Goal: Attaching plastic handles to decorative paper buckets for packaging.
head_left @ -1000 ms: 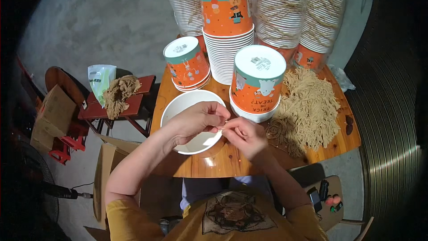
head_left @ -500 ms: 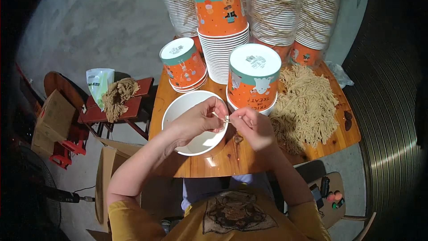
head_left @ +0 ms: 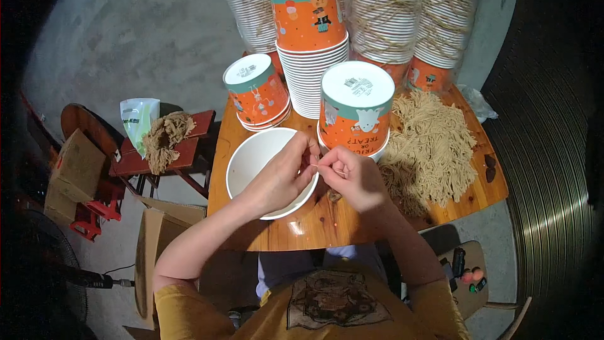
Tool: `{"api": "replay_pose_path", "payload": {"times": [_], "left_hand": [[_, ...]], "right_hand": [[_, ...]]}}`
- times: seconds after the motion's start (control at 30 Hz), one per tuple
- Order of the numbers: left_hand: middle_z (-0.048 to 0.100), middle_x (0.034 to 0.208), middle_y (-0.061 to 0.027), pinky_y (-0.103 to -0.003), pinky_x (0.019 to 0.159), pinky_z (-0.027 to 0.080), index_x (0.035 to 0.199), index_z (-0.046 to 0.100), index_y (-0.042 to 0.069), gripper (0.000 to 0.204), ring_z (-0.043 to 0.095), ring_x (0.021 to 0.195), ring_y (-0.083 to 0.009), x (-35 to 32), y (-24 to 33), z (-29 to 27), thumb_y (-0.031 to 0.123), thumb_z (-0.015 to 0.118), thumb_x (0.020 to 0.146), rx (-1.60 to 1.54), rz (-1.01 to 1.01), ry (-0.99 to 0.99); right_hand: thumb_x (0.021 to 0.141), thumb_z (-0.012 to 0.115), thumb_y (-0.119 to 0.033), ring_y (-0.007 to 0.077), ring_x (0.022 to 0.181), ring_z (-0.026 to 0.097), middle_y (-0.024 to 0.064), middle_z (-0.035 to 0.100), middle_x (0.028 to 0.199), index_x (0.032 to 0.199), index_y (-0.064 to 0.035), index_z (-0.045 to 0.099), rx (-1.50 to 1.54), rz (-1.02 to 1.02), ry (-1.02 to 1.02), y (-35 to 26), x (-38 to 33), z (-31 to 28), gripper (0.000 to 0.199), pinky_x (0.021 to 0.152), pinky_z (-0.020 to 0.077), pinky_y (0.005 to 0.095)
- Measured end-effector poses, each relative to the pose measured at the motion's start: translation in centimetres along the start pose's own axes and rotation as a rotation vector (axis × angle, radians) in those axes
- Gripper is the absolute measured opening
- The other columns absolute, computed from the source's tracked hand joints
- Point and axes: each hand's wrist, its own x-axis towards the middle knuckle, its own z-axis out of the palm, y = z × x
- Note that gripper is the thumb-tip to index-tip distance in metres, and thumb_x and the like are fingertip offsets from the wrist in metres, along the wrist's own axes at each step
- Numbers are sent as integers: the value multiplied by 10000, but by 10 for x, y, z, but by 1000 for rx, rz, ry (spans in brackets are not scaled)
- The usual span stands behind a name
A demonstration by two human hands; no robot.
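We hold both hands together above the wooden tabletop (head_left: 327, 226), fingertips meeting over the right rim of the white paper bowl (head_left: 251, 160). Our left hand (head_left: 286, 173) reaches across the bowl with thumb and forefinger pinched. Our right hand (head_left: 355, 176) faces it, fingers curled, also pinched. Between the two sets of fingertips runs a thin pale strand (head_left: 319, 165); it is too small to tell what it is made of. Both hands are closed on this strand.

The bowl stands upright and open directly beneath our left hand, near the front edge of the tabletop. Just beyond our right hand stands an upturned orange paper cup with a teal band (head_left: 357, 113), on a short stack of its kind. Beyond our left hand a second upturned orange cup (head_left: 257, 91) leans on another short stack. Farther out rises a tall stack of white-rimmed cups topped by an orange cup (head_left: 309, 16), with wrapped cup stacks (head_left: 384, 12) behind it.

To the right of our right hand lies a heap of tan strands (head_left: 434, 145), spread on the tabletop. Well to the left of our left hand, a red stool (head_left: 189, 151) carries a smaller bundle of strands (head_left: 165, 138).
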Motion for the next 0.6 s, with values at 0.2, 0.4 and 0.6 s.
{"api": "replay_pose_path", "payload": {"times": [0.2,0.4,0.6], "left_hand": [[482,964,-88,-321,793,457,1051,395,38,263,536,879,-186,0,-2,-2,-10,575,866,103,79,3],[473,992,-81,-317,808,457,1075,405,40,289,536,885,-185,1,-8,-5,-35,569,849,37,63,-35],[485,972,-45,-274,779,437,1068,483,34,247,511,848,-136,-13,-11,-8,-1,568,838,65,-51,92]], "right_hand": [[850,653,-159,26,509,382,-39,431,539,861,-39,602,-100,-10,-21,-13,1,-5,130,466,319,240],[833,654,-172,51,501,396,-11,423,528,849,-65,620,-94,3,29,-6,3,-3,113,470,338,255],[830,649,-134,40,516,378,-38,392,544,845,-56,613,-119,5,32,-6,4,-1,87,476,324,239]]}}
